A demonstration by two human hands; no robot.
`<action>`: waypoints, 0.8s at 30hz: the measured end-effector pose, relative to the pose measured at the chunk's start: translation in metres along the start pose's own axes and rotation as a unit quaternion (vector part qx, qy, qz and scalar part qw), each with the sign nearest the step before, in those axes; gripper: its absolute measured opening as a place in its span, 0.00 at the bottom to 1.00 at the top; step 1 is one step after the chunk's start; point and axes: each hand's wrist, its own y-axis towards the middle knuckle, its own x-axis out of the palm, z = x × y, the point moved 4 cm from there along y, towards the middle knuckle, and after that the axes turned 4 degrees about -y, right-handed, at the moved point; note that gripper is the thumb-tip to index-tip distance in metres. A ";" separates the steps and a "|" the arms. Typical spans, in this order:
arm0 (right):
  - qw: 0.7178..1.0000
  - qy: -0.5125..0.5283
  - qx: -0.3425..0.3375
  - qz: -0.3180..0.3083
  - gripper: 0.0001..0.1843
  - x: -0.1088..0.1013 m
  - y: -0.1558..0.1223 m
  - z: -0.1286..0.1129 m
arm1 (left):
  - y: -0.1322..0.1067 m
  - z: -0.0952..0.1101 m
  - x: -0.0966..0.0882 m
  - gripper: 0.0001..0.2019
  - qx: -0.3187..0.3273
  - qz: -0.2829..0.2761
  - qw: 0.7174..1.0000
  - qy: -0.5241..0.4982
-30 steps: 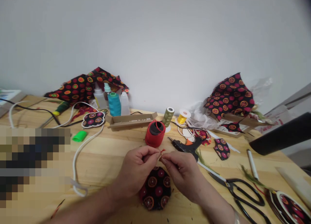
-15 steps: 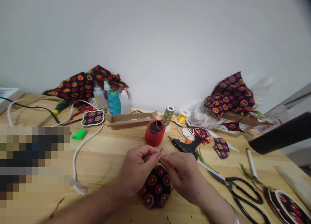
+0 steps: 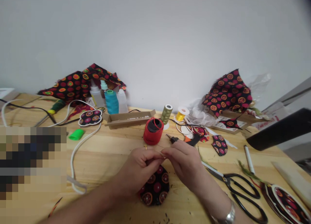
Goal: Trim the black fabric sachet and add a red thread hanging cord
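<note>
L hand point(image 3: 139, 169) & R hand point(image 3: 184, 161) meet mid-frame, fingertips pinching tiny strand point(image 3: 162, 155); round print fabric pad point(image 3: 155, 188) directly below, red spool point(image 3: 153, 131) just ahead.

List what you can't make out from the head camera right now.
Head view:
- What the fingertips of the left hand and right hand pinch: too small and blurred to identify.
- Upper part of the round printed fabric piece: hidden by both hands.
- Table area under the pixelated patch: blurred out.
- Black printed ornament: cut off by the lower right edge.
</note>
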 end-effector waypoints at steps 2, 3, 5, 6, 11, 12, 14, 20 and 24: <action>0.997 0.072 0.040 0.014 0.10 0.001 0.002 0.005 | 0.001 0.001 -0.001 0.08 -0.008 0.005 0.999 -0.041; 0.993 0.103 0.060 0.016 0.08 0.001 0.003 0.007 | 0.001 0.000 -0.002 0.07 -0.014 0.015 0.998 -0.058; 0.985 0.143 0.100 0.011 0.07 0.003 0.004 0.008 | 0.002 -0.002 -0.005 0.06 -0.025 0.045 0.996 -0.073; 0.981 0.151 0.118 0.005 0.07 0.004 0.004 0.007 | 0.002 -0.003 -0.007 0.06 -0.031 0.061 0.995 -0.072; 0.976 0.161 0.144 -0.019 0.09 0.006 0.003 -0.001 | 0.001 -0.005 -0.013 0.07 -0.033 0.131 0.990 -0.041; 0.977 0.164 0.138 -0.020 0.09 0.006 0.003 -0.002 | 0.000 -0.004 -0.014 0.07 -0.031 0.142 0.989 -0.038; 0.977 0.167 0.126 -0.026 0.09 0.008 0.002 -0.005 | 0.001 -0.004 -0.014 0.06 -0.031 0.158 0.986 -0.045; 0.980 0.167 0.106 -0.029 0.10 0.015 0.001 -0.003 | 0.003 -0.010 -0.011 0.06 -0.066 0.154 0.977 -0.129; 0.980 0.170 0.098 -0.035 0.10 0.020 -0.001 -0.002 | 0.004 -0.016 -0.007 0.06 -0.088 0.132 0.972 -0.176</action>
